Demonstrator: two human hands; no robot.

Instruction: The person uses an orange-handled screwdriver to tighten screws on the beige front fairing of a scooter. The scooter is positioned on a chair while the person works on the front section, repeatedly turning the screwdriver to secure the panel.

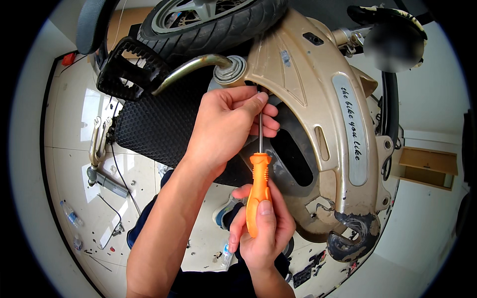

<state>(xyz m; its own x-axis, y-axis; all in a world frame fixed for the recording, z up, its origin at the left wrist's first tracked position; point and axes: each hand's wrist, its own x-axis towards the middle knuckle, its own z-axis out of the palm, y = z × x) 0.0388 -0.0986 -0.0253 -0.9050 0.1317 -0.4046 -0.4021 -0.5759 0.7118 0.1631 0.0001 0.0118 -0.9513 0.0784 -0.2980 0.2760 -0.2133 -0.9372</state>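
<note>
My right hand [263, 233] grips the orange handle of a screwdriver [260, 184], with the thumb laid along it. The metal shaft points away from me, its far end at the edge of a gold-coloured bike frame [318, 94]. There my left hand [223, 119] is closed, thumb and fingers pinching the shaft near its tip. The tip itself, and whatever it meets, are hidden by the fingers and frame. Just left of that spot, a ringed metal collar [230, 70] sits on the frame, with a curved metal tube [194, 67] beside it.
A tyred wheel [213, 25] and a black ridged pedal [131, 69] lie beyond my hands. Below them is a black textured seat [159, 129]. On the tiled floor are wrenches [99, 141], plastic bottles [72, 214] and scattered small parts. A wooden box [427, 166] stands at right.
</note>
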